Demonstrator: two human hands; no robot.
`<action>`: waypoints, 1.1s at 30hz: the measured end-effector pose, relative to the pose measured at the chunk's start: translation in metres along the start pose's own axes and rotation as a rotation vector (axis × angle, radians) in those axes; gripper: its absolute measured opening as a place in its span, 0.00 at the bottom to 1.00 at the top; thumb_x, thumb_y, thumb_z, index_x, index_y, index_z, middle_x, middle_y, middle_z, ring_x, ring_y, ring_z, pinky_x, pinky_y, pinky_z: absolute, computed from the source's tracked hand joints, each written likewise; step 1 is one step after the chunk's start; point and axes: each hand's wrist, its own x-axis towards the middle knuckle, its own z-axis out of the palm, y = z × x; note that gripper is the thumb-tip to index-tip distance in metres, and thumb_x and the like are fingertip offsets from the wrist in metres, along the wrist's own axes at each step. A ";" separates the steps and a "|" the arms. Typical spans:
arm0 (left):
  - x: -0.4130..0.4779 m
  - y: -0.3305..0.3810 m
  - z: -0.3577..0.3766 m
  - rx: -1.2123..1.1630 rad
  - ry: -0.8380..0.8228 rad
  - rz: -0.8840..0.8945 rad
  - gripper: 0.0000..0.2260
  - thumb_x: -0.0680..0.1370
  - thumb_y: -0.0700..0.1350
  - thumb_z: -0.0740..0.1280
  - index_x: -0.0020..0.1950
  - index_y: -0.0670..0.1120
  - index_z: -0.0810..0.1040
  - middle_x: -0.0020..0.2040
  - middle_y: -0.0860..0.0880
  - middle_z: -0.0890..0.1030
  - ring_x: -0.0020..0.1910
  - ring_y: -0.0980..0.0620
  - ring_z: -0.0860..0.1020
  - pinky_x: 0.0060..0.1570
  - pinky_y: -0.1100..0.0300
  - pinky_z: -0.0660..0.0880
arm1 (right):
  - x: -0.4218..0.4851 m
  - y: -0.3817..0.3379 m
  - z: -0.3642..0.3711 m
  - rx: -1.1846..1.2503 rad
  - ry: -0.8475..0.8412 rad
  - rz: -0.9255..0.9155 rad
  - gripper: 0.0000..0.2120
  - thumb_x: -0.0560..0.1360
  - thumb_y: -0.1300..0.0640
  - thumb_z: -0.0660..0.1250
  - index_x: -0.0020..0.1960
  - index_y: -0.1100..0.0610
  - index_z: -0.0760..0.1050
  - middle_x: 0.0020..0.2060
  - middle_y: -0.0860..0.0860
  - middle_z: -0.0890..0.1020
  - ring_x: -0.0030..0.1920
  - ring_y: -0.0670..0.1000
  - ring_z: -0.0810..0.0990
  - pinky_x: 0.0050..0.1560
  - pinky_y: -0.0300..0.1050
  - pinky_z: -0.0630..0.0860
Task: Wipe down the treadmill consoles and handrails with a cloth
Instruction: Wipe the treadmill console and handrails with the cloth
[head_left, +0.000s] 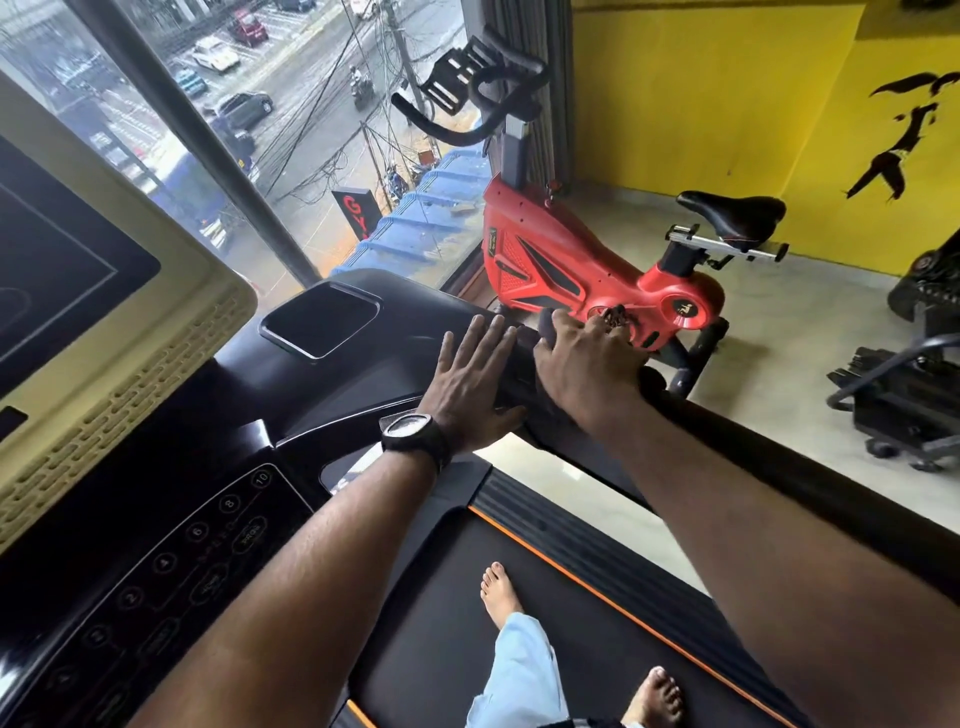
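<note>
Black glossy plastic makes up the treadmill console (358, 364) in the head view, with a rectangular recessed tray near its far edge and a flat panel of round numbered buttons (182, 561) on the near left. A beige-framed dark screen (130, 312) rises at the left.

The left hand (470, 379) lies flat on the right end of the console, fingers straight and together, holding nothing; a black wristwatch (413, 436) sits on that wrist. Just beside it, the right hand (582, 358) is curled down over a dark grey cloth (549, 325), clasping it against the top of the black padded handrail (779, 457) where the rail meets the console. A fold of the cloth shows beyond the fingertips.

Below, two bare feet stand on the black treadmill belt (519, 597), which has an orange edge stripe. Beyond the rail stands a red exercise bike (561, 260) with a black saddle, set against a yellow wall (701, 104). A large window (311, 130) looks onto a street with cars.
</note>
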 end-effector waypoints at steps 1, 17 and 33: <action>0.000 0.000 0.001 0.005 0.005 0.000 0.47 0.68 0.60 0.65 0.82 0.46 0.52 0.83 0.47 0.51 0.81 0.46 0.44 0.78 0.38 0.44 | -0.015 -0.002 0.005 -0.083 0.081 -0.052 0.24 0.81 0.41 0.57 0.74 0.49 0.68 0.65 0.62 0.76 0.64 0.66 0.75 0.59 0.63 0.72; 0.006 0.000 0.025 0.065 0.163 0.085 0.47 0.67 0.64 0.64 0.81 0.43 0.58 0.81 0.45 0.58 0.81 0.43 0.51 0.76 0.35 0.50 | 0.002 0.019 0.005 0.053 0.077 -0.180 0.22 0.77 0.40 0.60 0.68 0.45 0.75 0.61 0.57 0.81 0.60 0.63 0.79 0.58 0.58 0.74; 0.001 0.013 0.011 0.068 0.077 0.038 0.46 0.67 0.60 0.67 0.81 0.43 0.56 0.82 0.44 0.55 0.81 0.43 0.49 0.77 0.37 0.48 | 0.018 0.031 -0.010 0.131 -0.144 0.125 0.25 0.82 0.43 0.50 0.72 0.51 0.72 0.68 0.62 0.76 0.69 0.65 0.73 0.67 0.62 0.70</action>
